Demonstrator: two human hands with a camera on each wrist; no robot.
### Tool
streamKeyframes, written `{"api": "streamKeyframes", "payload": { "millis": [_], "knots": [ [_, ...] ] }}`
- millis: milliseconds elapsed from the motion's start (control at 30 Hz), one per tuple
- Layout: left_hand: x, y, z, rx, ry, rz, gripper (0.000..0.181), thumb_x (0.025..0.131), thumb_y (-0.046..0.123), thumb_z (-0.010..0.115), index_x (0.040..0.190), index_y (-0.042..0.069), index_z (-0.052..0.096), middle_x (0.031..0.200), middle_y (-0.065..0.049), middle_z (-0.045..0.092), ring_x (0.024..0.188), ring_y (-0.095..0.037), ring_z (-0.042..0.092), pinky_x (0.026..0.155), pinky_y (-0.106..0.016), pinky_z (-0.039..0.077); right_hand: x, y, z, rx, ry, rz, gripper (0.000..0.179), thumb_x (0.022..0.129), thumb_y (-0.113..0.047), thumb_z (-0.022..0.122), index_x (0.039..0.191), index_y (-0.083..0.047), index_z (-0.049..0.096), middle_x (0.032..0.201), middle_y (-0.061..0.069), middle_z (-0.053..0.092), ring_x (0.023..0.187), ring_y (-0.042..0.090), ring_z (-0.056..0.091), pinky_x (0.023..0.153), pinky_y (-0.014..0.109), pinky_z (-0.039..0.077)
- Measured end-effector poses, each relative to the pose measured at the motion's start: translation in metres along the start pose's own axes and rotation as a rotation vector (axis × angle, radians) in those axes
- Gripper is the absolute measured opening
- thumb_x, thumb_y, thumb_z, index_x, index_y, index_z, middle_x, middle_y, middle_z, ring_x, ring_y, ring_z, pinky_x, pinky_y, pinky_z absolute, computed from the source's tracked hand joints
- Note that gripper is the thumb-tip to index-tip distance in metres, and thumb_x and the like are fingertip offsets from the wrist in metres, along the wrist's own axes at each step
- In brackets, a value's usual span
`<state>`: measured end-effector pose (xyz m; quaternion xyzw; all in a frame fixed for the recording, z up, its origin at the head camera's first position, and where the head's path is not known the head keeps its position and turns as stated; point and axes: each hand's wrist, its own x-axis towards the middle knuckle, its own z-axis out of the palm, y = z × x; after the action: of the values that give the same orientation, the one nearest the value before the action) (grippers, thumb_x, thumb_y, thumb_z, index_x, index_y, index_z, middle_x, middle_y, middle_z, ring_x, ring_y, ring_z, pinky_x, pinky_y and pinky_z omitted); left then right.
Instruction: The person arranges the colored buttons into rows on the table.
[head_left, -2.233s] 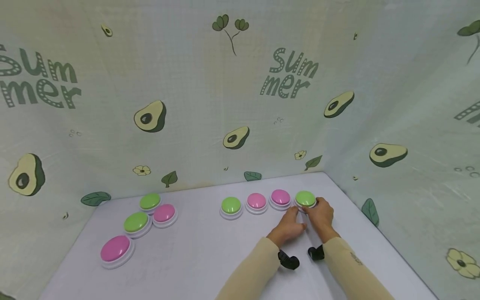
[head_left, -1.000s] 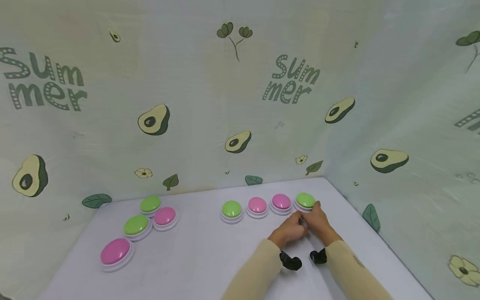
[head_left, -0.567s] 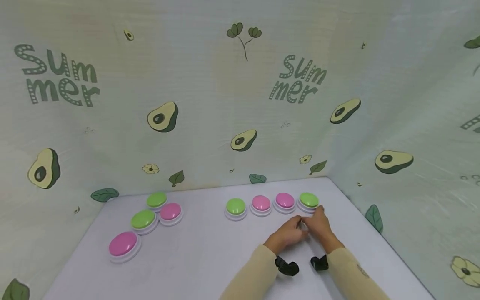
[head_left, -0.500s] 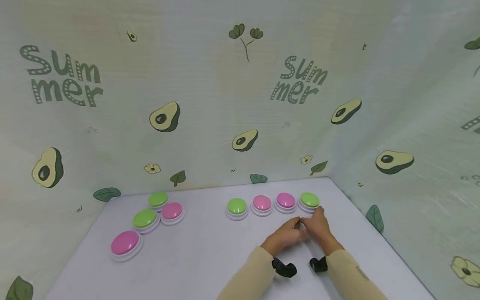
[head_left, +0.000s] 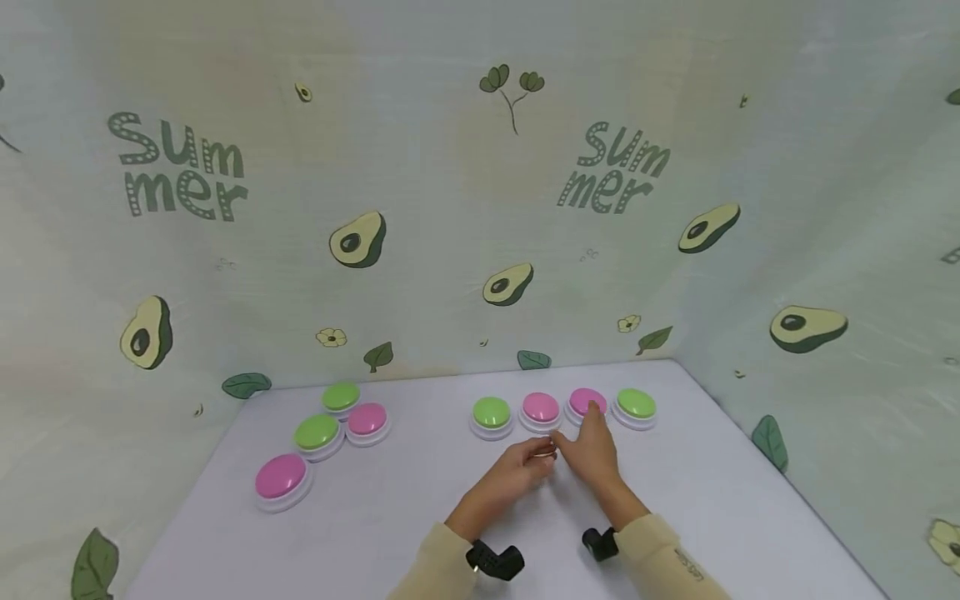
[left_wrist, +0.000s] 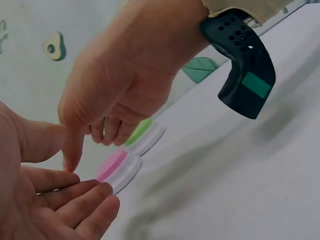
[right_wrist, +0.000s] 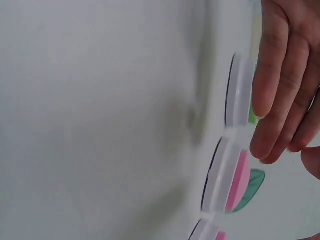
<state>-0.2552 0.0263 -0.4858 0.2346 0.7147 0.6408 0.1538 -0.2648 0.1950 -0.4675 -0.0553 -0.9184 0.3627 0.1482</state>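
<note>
My left hand [head_left: 513,477] and right hand [head_left: 592,454] are held close together over the white table, fingertips almost meeting, with nothing in either. Behind them stands a row of dome push buttons on white bases: a green button [head_left: 491,412], a light pink button [head_left: 541,407], a magenta button [head_left: 583,398] and another green button [head_left: 636,403]. The right index finger overlaps the magenta button in the head view. In the left wrist view, the right hand [left_wrist: 120,75] reaches its thumb down to the left fingers [left_wrist: 85,205]. Relaxed right fingers [right_wrist: 285,95] show in the right wrist view.
On the table's left lie a magenta button [head_left: 281,476], a green button [head_left: 316,432], a pink button [head_left: 367,418] and a green button [head_left: 341,396]. A printed cloth [head_left: 435,317] hangs behind the table. Black wrist cameras [head_left: 495,560] jut out below the hands.
Both hands have drawn back from the rightmost green button and moved left, to in front of the pink ones. The view has turned left. The buttons keep their layout.
</note>
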Motion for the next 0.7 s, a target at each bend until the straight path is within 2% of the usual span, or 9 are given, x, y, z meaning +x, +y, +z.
{"api": "streamKeyframes", "payload": {
  "millis": [167, 333, 500, 600, 700],
  "knots": [
    [-0.025, 0.0, -0.032, 0.075, 0.122, 0.044, 0.048, 0.105, 0.003, 0.057, 0.147, -0.016, 0.046, 0.141, -0.027, 0.061, 0.132, -0.042, 0.059, 0.11, -0.05, 0.05, -0.015, -0.031, 0.034, 0.067, -0.03, -0.1, 0.086, 0.09, -0.015, 0.081, 0.149, 0.024, 0.031, 0.151, 0.044, 0.04, 0.141, 0.056, 0.041, 0.118, 0.063, 0.036],
    [-0.056, -0.001, -0.065, 0.157, 0.21, 0.037, 0.051, 0.105, 0.005, 0.059, 0.149, -0.016, 0.043, 0.144, -0.031, 0.056, 0.132, -0.044, 0.058, 0.108, -0.052, 0.052, -0.033, -0.059, 0.068, 0.139, -0.095, -0.2, 0.077, 0.086, -0.014, 0.082, 0.144, 0.02, 0.043, 0.143, 0.04, 0.052, 0.135, 0.054, 0.05, 0.114, 0.063, 0.042],
    [-0.089, -0.001, -0.103, 0.191, 0.315, 0.009, 0.051, 0.106, 0.002, 0.056, 0.152, -0.013, 0.041, 0.149, -0.033, 0.051, 0.139, -0.047, 0.051, 0.114, -0.056, 0.046, -0.052, -0.089, 0.093, 0.189, -0.267, -0.261, 0.077, 0.088, -0.023, 0.082, 0.145, 0.015, 0.047, 0.146, 0.035, 0.052, 0.136, 0.053, 0.049, 0.113, 0.065, 0.042],
    [-0.11, 0.0, -0.129, 0.275, 0.419, -0.025, 0.051, 0.106, 0.003, 0.058, 0.152, -0.011, 0.043, 0.151, -0.03, 0.051, 0.142, -0.046, 0.048, 0.118, -0.056, 0.04, -0.061, -0.105, 0.104, 0.2, -0.374, -0.27, 0.079, 0.09, -0.029, 0.083, 0.147, 0.012, 0.047, 0.15, 0.032, 0.05, 0.14, 0.05, 0.048, 0.115, 0.064, 0.04],
    [-0.133, 0.004, -0.156, 0.395, 0.533, -0.077, 0.052, 0.105, 0.007, 0.06, 0.153, -0.008, 0.044, 0.152, -0.029, 0.051, 0.144, -0.048, 0.045, 0.12, -0.058, 0.036, -0.066, -0.122, 0.112, 0.228, -0.441, -0.266, 0.079, 0.09, -0.031, 0.083, 0.148, 0.01, 0.048, 0.152, 0.03, 0.05, 0.142, 0.047, 0.046, 0.118, 0.062, 0.039]
  ]
}}
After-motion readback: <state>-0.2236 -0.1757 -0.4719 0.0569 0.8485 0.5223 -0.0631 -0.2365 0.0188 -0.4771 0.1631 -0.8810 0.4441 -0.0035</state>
